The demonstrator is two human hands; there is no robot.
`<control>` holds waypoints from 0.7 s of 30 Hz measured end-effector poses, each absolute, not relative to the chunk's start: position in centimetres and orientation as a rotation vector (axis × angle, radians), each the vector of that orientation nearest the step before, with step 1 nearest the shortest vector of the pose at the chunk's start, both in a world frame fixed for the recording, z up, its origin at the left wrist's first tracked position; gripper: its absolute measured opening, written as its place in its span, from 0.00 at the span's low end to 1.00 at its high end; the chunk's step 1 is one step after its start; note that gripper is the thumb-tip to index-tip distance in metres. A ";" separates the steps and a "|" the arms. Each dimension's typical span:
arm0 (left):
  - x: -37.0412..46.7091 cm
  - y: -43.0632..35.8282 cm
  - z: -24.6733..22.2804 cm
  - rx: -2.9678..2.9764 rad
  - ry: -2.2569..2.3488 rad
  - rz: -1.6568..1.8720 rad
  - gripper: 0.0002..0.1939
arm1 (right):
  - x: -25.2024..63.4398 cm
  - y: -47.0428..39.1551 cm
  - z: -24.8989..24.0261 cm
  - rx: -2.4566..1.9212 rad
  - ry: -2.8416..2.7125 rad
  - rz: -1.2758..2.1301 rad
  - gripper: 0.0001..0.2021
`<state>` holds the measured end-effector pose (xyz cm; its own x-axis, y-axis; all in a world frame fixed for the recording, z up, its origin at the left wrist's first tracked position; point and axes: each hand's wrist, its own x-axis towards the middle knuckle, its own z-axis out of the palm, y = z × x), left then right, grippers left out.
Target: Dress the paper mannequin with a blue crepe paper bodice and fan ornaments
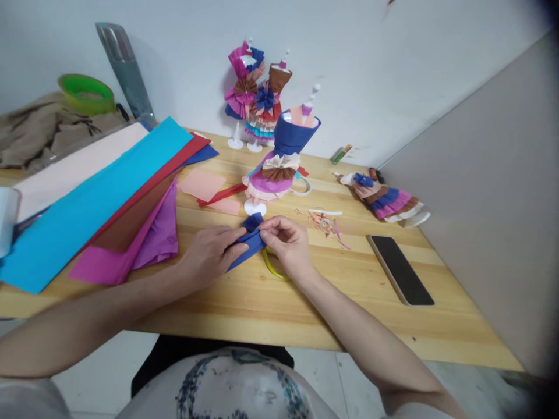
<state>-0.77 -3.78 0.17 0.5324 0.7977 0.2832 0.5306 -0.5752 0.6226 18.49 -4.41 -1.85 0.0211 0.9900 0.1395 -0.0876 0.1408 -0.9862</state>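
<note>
Head view, left fingers [238, 243] and right fingers [269, 231] pinching a blue strip [247, 250], wooden worktop [336, 314], dressed paper figure [279, 169] just beyond, phone [402, 270] to the right

table [340, 314] smooth wood, slight sheen. blue strip [248, 251] matt paper. cyan sheet [102, 195], left edge, smooth matt paper. phone [400, 270], right edge, glossy screen. rumpled matt cloth [43, 131], back left corner.
</note>
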 end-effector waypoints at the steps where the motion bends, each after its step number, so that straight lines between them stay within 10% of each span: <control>1: -0.8 -3.8 -0.1 2.351 1.093 0.779 0.17 | 18.5 -4.4 -1.9 -1.053 -1.201 1.130 0.07; 21: -1.1 -3.2 -1.0 2.471 1.155 0.763 0.15 | 18.9 -4.5 -2.4 -1.077 -1.447 1.004 0.06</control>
